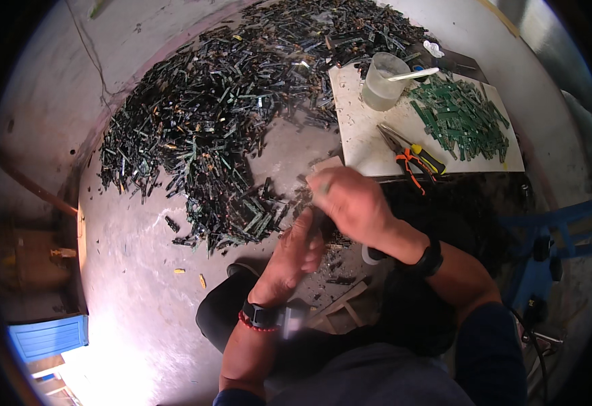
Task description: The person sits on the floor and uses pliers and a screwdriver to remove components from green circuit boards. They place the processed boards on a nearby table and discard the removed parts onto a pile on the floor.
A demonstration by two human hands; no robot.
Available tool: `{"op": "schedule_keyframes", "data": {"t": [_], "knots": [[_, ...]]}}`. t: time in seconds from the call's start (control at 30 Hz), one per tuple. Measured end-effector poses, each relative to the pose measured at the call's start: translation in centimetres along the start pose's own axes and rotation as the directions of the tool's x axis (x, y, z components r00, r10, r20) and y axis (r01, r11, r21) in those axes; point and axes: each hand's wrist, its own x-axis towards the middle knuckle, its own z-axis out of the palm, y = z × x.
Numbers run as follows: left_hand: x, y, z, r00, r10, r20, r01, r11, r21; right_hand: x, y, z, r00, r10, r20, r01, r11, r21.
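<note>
In the middle of the view, my left hand (297, 252) is closed, its thumb pointing up along something dark that I cannot make out. Just above and to the right, my right hand (353, 203) is curled into a fist, slightly smeared by motion. Whatever its fingers hold is hidden. Dark debris (340, 279) lies on the floor beneath both hands. Beyond them spreads a large heap of narrow dark strips (201, 128), some showing green. To the right, green circuit board strips (462, 115) are piled on a white board (360, 145).
Orange-handled pliers (407, 161) and a screwdriver with a yellow-and-black handle (430, 160) lie on the white board. Behind them stands a clear plastic cup (382, 84) of cloudy liquid, a white stick (414, 74) across its rim. Blue furniture (546, 223) is at the right.
</note>
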Motion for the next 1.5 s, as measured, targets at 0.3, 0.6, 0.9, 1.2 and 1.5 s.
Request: {"op": "schedule_keyframes", "data": {"t": [0.3,0.6,0.9,1.2,1.5], "knots": [[0.4,1.4,1.9,0.996,-0.006,0.088,0.004,1.0,0.024,0.7,2.5,-1.2,0.553,0.728,0.406,-0.608,0.018,0.794],[0.3,0.2,0.5,0.996,0.089,-0.028,-0.089,0.996,-0.018,0.0,-0.6,0.0,0.939,-0.337,0.064,0.343,0.917,-0.203],[-0.4,0.7,0.7,0.999,-0.022,0.022,0.022,1.0,0.02,0.5,1.5,-0.7,0.646,0.708,0.284,-0.678,0.362,0.64],[1.9,0.6,1.5,0.998,0.048,0.046,-0.052,0.996,0.071,0.5,4.3,-2.2,0.745,0.628,0.226,-0.661,0.65,0.374],[1.6,-1.3,0.2,0.862,0.464,0.204,-0.481,0.622,0.618,0.9,0.7,0.1,0.965,-0.118,0.236,0.174,0.957,-0.231]]}}
